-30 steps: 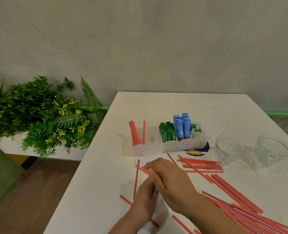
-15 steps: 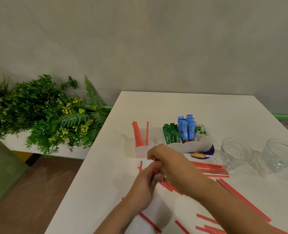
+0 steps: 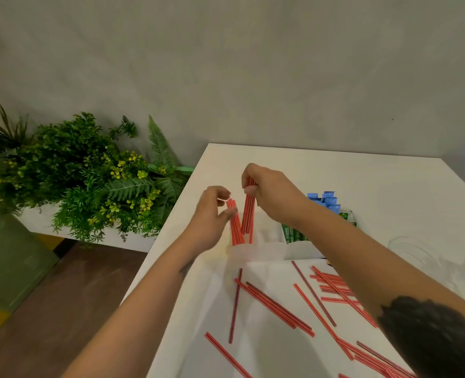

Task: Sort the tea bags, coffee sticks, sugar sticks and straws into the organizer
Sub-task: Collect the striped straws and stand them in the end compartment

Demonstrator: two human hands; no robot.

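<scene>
My right hand (image 3: 273, 193) grips the top of a small bunch of red straws (image 3: 248, 214), holding them upright with their lower ends in the leftmost compartment of the white organizer (image 3: 264, 252). My left hand (image 3: 212, 214) is beside the straws that stand in that compartment (image 3: 235, 225), with its thumb and fingers against their tops. Blue sticks (image 3: 326, 200) and green sticks (image 3: 294, 234) stand in the compartments to the right, partly behind my right forearm. Many loose red straws (image 3: 275, 306) lie scattered on the white table in front.
Clear glass bowls (image 3: 416, 255) sit at the right edge, partly hidden by my right arm. Green plants (image 3: 84, 173) in a white planter stand left of the table. The table's left edge (image 3: 155, 268) drops to a wooden floor.
Both hands have lifted from the table's front area and moved forward to the organizer. The right hand carried a bunch of straws upright into the left compartment.
</scene>
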